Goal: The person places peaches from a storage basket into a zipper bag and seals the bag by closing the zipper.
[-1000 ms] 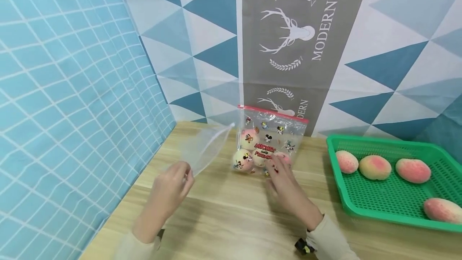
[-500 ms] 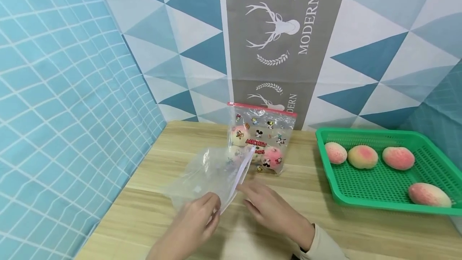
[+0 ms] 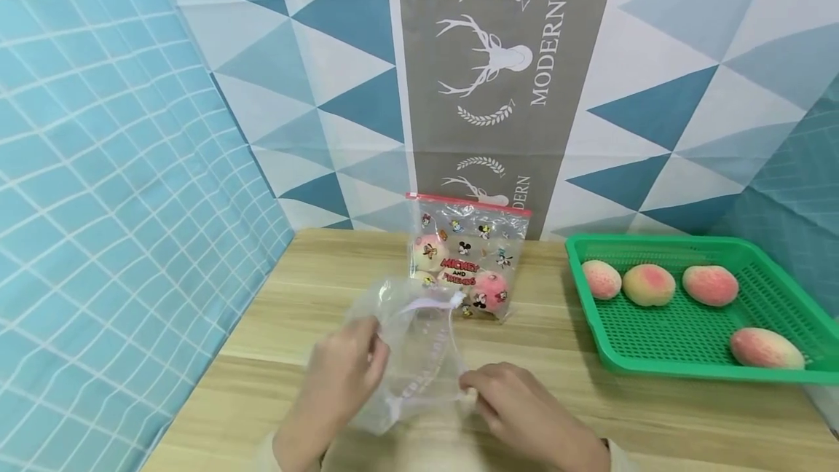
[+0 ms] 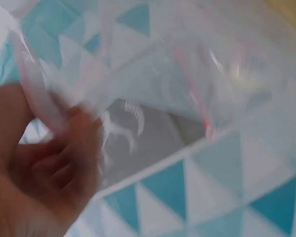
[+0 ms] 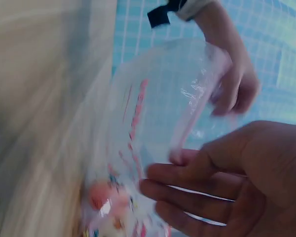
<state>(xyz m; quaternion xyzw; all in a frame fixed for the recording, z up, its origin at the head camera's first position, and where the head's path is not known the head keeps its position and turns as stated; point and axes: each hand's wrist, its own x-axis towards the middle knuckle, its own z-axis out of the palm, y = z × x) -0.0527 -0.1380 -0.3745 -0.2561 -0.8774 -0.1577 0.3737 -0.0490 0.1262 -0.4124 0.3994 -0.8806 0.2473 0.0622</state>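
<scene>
A clear zip bag is spread over the table between my two hands, its white-lipped mouth gaping. My left hand pinches one lip of it; the left wrist view shows those fingers curled at the edge, blurred. With thumb and forefinger my right hand grips the opposite lip, and in the right wrist view its other fingers extend loosely. Just behind, a filled zip bag with a red slider strip and cartoon prints leans on the wall. Several peaches show through it.
To the right stands a green plastic basket with several peaches inside. A patterned cloth backdrop rises behind the wooden table, and a blue checked sheet bounds the left side.
My right hand has left the filled bag and taken hold of the clear bag's lip. My left hand has brought the bag rightward and nearer, and its mouth has opened wide.
</scene>
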